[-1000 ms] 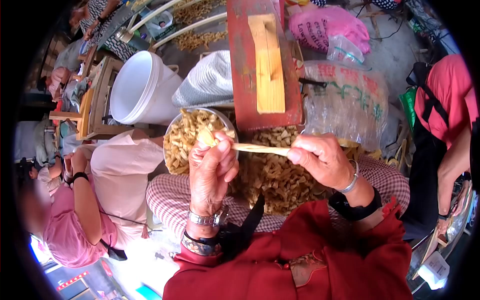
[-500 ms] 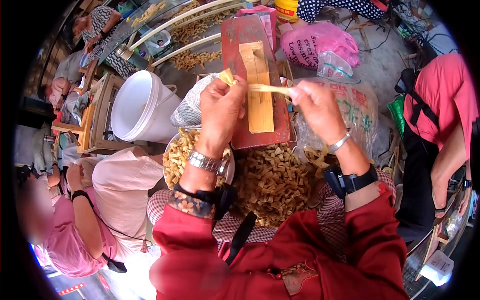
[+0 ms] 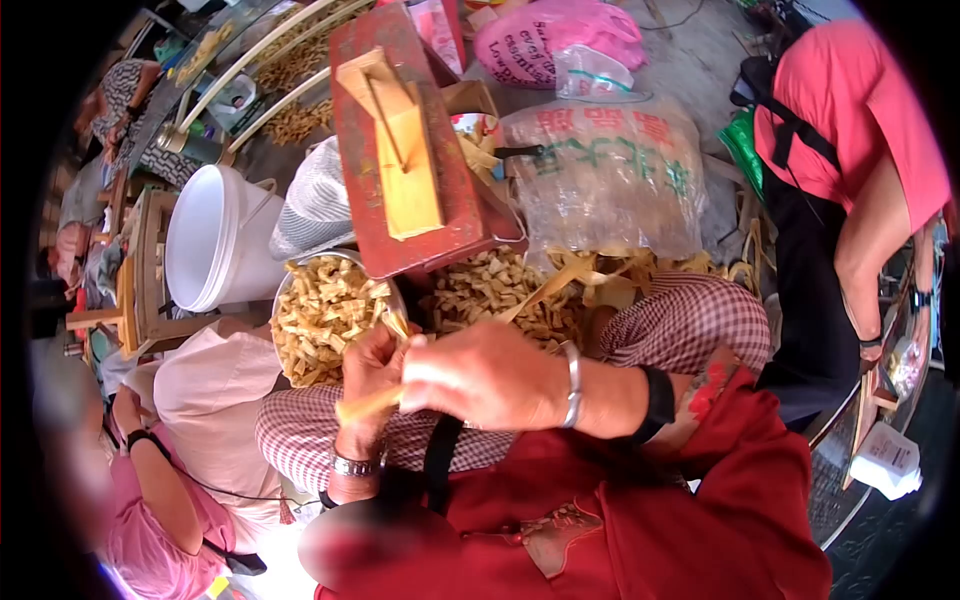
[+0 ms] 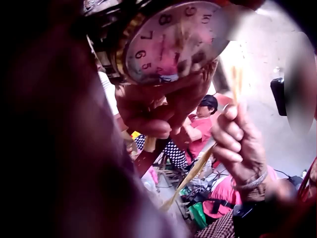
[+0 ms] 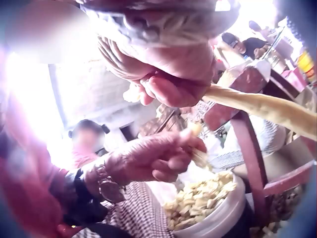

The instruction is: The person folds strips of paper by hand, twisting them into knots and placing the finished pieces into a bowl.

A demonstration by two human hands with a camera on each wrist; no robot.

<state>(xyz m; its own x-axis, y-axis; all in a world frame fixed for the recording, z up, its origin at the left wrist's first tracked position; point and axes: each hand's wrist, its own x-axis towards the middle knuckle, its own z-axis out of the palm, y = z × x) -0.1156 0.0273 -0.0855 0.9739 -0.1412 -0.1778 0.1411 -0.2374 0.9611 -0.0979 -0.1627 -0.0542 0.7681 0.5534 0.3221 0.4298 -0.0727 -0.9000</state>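
In the head view my right hand (image 3: 490, 375) crosses in front of my left hand (image 3: 368, 360), close above the lap. The right hand grips a long pale yellow strip (image 5: 262, 106); a short end sticks out past its fingers, while the rest trails away on the other side. My left hand pinches a small pale yellow piece (image 3: 396, 324), with the fingertips partly hidden behind the right hand. Beneath, in the right wrist view, stands a white bucket (image 5: 218, 218) full of short yellowish pieces (image 5: 198, 198).
A red bench (image 3: 460, 220) carrying a yellow wooden block (image 3: 412, 190) stands ahead. More cut pieces (image 3: 490, 285) lie under it. Around it are a large white bucket (image 3: 235, 240), a clear plastic sack (image 3: 610, 190) and a pink bag (image 3: 560, 40). People sit at both sides.
Both hands reached forward to the wooden block, then came back towards the lap. The right hand has swung left across the left hand. The short stretch between the hands has given way to a long trailing strip.
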